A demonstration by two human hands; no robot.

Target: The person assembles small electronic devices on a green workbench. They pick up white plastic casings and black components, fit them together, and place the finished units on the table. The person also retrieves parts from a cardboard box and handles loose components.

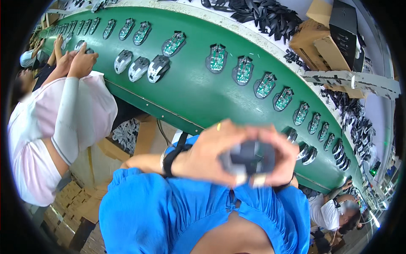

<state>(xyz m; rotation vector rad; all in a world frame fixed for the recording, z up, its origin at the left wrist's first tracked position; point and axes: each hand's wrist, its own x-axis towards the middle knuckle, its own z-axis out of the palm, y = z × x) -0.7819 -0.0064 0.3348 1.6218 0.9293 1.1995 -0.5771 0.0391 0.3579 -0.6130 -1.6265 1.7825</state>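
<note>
Close in front of my chest I hold a dark grey and black computer mouse (253,156), blurred by motion. My left hand (207,150) is closed round one side of it, with a ring on a finger and a black band at the wrist. Wrapped round the other side is my right hand (284,154). Both thumbs press its near end. Beyond my hands, open mouse bases with green circuit boards (244,70) lie in a row along the green worktop (190,97). Three grey-and-black mice (138,69) sit together left of centre.
A co-worker in a pale top (63,122) sits at my left, handling a mouse. Another person (338,211) is at the far right. Black plastic parts (262,17) heap behind the worktop, near cardboard boxes (317,42). More mice (311,155) lie just right of my hands.
</note>
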